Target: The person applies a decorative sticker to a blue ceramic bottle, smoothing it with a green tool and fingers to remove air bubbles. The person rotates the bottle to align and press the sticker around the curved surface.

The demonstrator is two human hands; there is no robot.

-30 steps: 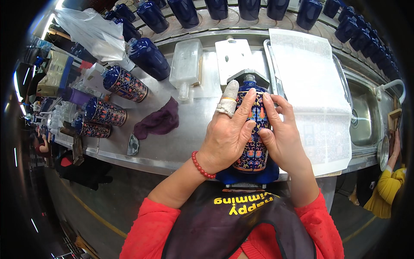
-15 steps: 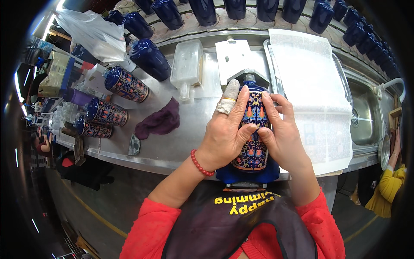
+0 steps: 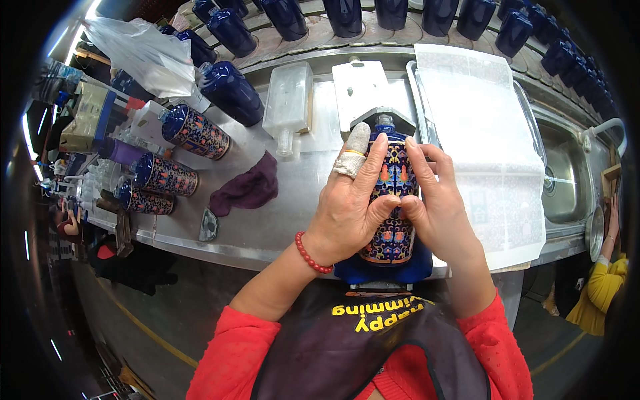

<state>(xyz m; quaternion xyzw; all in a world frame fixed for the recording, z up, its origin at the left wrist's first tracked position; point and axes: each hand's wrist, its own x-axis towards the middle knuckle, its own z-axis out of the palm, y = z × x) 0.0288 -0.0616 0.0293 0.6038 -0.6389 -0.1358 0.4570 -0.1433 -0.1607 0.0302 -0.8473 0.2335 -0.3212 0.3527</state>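
Observation:
A dark blue glass bottle [image 3: 390, 240] with a colourful floral pattern lies on its back with its neck pointing away from me. Its near end rests by a blue pad [image 3: 420, 263], and its neck reaches a white block with a dark notched edge [image 3: 360, 83]. My left hand [image 3: 347, 207] lies along the bottle's left side, with cloth wrapping on one finger. Along the right side runs my right hand [image 3: 437, 207]. Both thumbs press near the middle of the pattern, their tips close together. My palms hide parts of the bottle's sides.
Printed translucent sheets [image 3: 480, 120] cover a tray at right, beside a sink [image 3: 563, 187]. At left are patterned bottles [image 3: 197, 130], a plain blue bottle [image 3: 230, 93], a purple cloth [image 3: 247, 187] and a clear bottle-shaped block [image 3: 288, 100]. Blue bottles stand on a conveyor [image 3: 320, 43] behind.
My hands stay almost in place on the bottle, the thumbs shifting only slightly. The blue bottles on the conveyor behind have moved along; I cannot tell which way.

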